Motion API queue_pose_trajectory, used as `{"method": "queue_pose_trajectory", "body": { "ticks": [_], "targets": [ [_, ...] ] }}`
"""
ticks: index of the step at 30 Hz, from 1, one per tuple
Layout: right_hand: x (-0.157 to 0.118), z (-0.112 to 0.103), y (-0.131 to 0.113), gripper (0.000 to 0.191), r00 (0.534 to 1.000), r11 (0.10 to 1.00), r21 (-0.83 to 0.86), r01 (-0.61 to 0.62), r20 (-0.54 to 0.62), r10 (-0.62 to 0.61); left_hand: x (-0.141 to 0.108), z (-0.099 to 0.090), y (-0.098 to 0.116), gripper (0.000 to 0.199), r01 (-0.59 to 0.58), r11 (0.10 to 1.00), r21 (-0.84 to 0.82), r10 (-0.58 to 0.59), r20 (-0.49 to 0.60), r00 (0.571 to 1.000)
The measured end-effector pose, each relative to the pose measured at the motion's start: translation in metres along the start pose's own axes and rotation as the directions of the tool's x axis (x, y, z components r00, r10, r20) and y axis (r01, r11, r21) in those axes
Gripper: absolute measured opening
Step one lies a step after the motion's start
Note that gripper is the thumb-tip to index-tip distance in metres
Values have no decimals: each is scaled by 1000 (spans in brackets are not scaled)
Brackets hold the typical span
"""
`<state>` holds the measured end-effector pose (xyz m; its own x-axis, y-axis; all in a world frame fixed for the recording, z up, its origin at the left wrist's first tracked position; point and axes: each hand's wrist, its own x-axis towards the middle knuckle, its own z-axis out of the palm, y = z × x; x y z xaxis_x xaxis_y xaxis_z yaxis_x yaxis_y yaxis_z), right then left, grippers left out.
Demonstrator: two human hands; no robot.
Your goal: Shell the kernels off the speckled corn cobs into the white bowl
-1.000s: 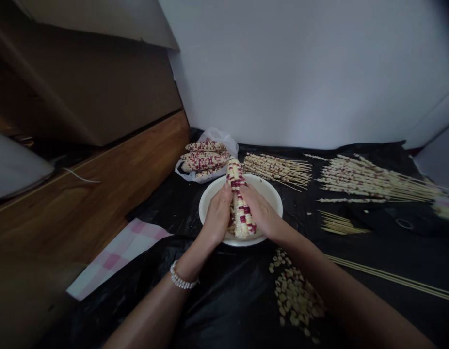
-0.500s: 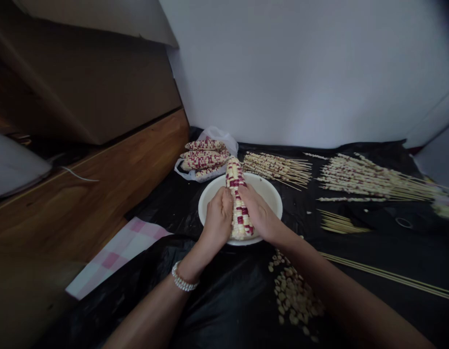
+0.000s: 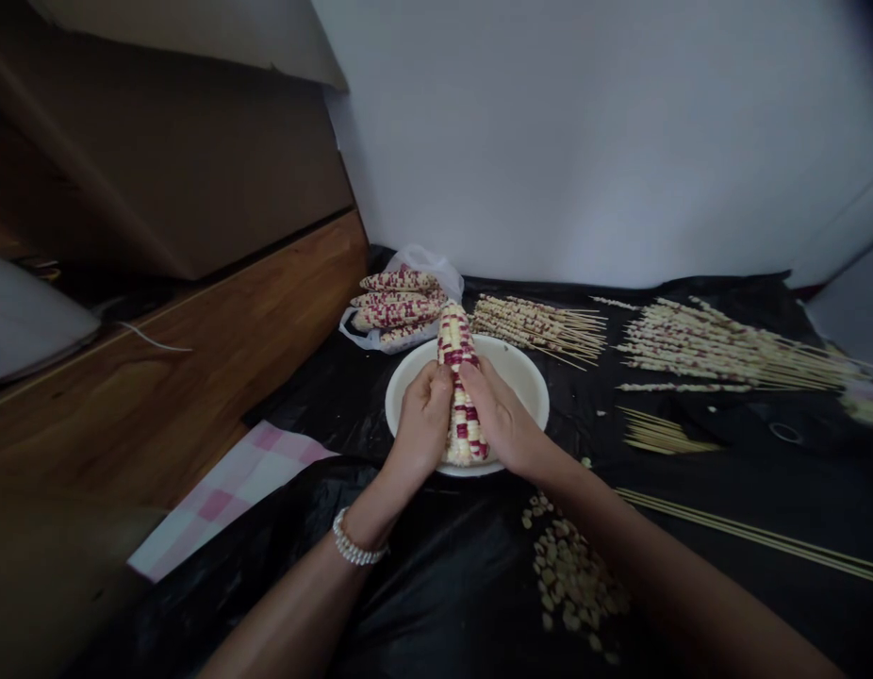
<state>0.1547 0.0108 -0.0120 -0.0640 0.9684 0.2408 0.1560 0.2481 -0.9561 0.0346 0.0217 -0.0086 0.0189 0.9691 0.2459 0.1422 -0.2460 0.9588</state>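
Observation:
A purple and cream corn cob point(image 3: 468, 415) stands tilted between my two hands, over a white bowl point(image 3: 527, 385). My left hand point(image 3: 423, 415) is closed round the cob's left side, its thumb near the middle. On the cob's right side, my right hand point(image 3: 500, 410) grips it with the thumb pressed on the kernels. The fingers behind the cob are hidden. Behind the bowl, several more cobs point(image 3: 400, 309) lie in a thin white plastic bag point(image 3: 443, 269).
Two piles of kernel-threaded skewers point(image 3: 535, 325) point(image 3: 705, 344) lie at the back right. Bare sticks point(image 3: 663, 434) and longer sticks point(image 3: 748, 536) are nearer. Loose pale pieces point(image 3: 574, 575) lie by my right forearm. A checked cloth point(image 3: 228, 495) and wooden board point(image 3: 267, 321) are left.
The cob and my right hand have shifted slightly to the left. Both hands keep hold of the cob.

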Motion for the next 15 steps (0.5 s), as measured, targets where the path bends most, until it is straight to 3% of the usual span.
{"method": "queue_pose_trajectory", "body": {
  "ticks": [7, 15],
  "targets": [
    [2, -5, 1, 39, 999, 1000, -16, 1, 43, 0, 5, 0, -8, 27, 78, 988, -132, -75, 30, 997],
    [1, -9, -4, 37, 998, 987, -158, -8, 66, 19, 5, -3, -15, 23, 176, 967, -185, -173, 31, 984]
  ]
}}
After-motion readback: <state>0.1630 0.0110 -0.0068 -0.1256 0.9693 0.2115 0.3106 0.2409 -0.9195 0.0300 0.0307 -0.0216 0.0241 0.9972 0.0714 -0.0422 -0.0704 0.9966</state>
